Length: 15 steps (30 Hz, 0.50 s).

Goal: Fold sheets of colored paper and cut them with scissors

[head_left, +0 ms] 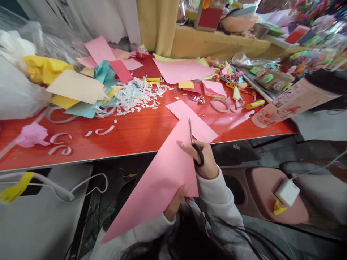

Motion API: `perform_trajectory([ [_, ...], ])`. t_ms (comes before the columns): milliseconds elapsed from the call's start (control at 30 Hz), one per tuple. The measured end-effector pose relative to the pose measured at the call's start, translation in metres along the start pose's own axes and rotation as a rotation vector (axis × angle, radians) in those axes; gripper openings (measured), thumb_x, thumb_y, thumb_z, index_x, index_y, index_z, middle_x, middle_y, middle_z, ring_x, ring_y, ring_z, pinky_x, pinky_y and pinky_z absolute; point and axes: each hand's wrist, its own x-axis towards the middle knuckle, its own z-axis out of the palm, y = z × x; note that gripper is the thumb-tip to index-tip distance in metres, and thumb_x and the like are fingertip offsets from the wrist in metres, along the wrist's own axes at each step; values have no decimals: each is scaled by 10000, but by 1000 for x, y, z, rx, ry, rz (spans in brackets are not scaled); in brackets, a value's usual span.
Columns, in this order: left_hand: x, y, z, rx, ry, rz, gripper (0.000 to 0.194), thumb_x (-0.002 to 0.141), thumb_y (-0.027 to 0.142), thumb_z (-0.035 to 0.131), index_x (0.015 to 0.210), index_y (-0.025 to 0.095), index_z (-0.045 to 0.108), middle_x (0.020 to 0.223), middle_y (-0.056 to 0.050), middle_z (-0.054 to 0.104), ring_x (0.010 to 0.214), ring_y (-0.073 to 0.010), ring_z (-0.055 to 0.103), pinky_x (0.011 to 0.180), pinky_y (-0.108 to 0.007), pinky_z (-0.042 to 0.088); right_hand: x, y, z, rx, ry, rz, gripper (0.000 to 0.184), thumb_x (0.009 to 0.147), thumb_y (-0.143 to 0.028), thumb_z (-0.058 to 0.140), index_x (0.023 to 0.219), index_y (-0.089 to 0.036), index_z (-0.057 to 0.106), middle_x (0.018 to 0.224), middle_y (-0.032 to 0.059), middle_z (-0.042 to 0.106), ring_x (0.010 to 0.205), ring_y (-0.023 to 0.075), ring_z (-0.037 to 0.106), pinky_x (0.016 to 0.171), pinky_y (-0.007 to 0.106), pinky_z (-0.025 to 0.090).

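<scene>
A large pink sheet of paper point(165, 173) is held slanting in front of me, its upper tip over the table edge. My left hand point(176, 204) pinches its lower part, thumb on top and the other fingers mostly hidden behind. My right hand point(204, 159) is closed on a pair of scissors point(198, 154) with black handles. The scissor blades point up along the right side of the sheet, near its tip, with the paper at them. Behind the tip, a cut pink paper strip point(202, 124) lies on the red table.
White paper scraps point(143, 95) lie heaped on the red table point(135, 133). Further back is a pink sheet point(184, 70); a pink sticky-note stack point(214, 89) is nearby. A patterned cup point(292, 101) leans at the right. A white charger point(287, 192) rests on a pink stool point(260, 180).
</scene>
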Motion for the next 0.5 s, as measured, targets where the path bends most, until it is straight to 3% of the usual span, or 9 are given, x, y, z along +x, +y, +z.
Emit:
perform_trajectory([
  [333, -1, 9, -3, 16, 4, 39, 420, 850, 443, 433, 530, 229, 601, 553, -38, 622, 574, -190, 564, 674, -354, 492, 5, 1, -14, -111, -42, -178, 397, 696, -561, 605, 754, -173, 665, 520, -13, 486, 454, 100, 377, 429, 249, 317],
  [433, 2, 11, -7, -2, 38, 80, 419, 843, 446, 446, 526, 225, 606, 523, -38, 607, 544, -189, 556, 650, -363, 479, 2, 4, -17, -59, -116, -168, 475, 694, -590, 587, 935, -187, 657, 603, -4, 534, 499, 116, 442, 434, 245, 318],
  [500, 2, 11, -8, -1, 39, 97, 422, 840, 459, 443, 533, 222, 609, 523, -38, 608, 536, -187, 551, 650, -370, 470, -1, 1, -17, -56, -192, -157, 466, 693, -580, 594, 927, -183, 662, 648, 9, 563, 574, 141, 505, 477, 249, 360],
])
